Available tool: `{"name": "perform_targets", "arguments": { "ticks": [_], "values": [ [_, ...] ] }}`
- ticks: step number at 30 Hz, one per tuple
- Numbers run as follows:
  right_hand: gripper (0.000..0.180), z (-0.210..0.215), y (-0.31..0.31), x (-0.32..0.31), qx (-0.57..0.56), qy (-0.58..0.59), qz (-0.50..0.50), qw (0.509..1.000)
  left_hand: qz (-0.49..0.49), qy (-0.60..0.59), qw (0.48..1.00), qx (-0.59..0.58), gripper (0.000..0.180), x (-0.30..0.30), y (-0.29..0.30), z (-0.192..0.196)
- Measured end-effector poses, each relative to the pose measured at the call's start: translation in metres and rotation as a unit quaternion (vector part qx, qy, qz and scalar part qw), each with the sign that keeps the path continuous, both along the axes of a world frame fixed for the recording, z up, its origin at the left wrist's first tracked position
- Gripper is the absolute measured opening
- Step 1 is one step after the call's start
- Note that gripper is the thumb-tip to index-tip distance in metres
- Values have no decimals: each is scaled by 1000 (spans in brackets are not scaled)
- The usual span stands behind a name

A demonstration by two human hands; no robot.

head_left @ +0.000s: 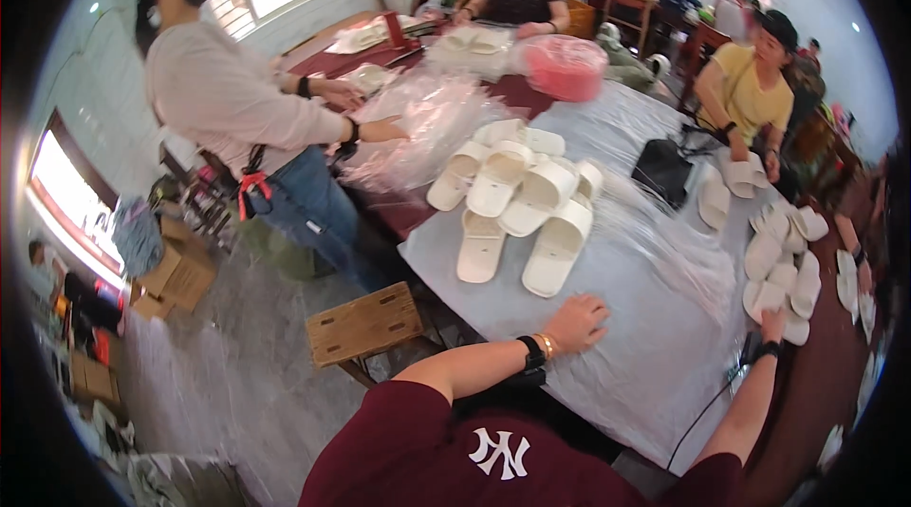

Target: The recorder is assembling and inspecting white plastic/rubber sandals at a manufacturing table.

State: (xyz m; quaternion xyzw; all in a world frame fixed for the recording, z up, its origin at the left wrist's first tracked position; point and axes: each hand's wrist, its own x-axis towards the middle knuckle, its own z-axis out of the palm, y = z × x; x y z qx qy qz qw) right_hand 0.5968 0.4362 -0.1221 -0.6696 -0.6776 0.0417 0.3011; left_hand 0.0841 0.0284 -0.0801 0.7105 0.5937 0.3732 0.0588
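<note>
Slipper pile on the table, stool to its left

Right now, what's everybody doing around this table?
The wearer's left hand rests flat on the grey table cover, just below a pile of white slide sandals. Their right hand touches a second heap of white sandals. Across the table, a masked person's hand handles clear plastic bags. Others sit farther along.

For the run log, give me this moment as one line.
left hand: flat on grey table cover | right hand: touching white slippers | slipper pile: ahead
</note>
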Motion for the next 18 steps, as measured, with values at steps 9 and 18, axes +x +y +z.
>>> {"name": "perform_targets", "arguments": {
  "ticks": [9, 18],
  "values": [
    [36, 66, 23, 26, 0, 304, 9, 953, 10, -30, 999, -4, 28, -1, -1, 0],
    [31, 140, -51, 103, -111, 428, 6, 897, 12, 3, 1000, 5, 29, 6, 1, -1]
  ]
}}
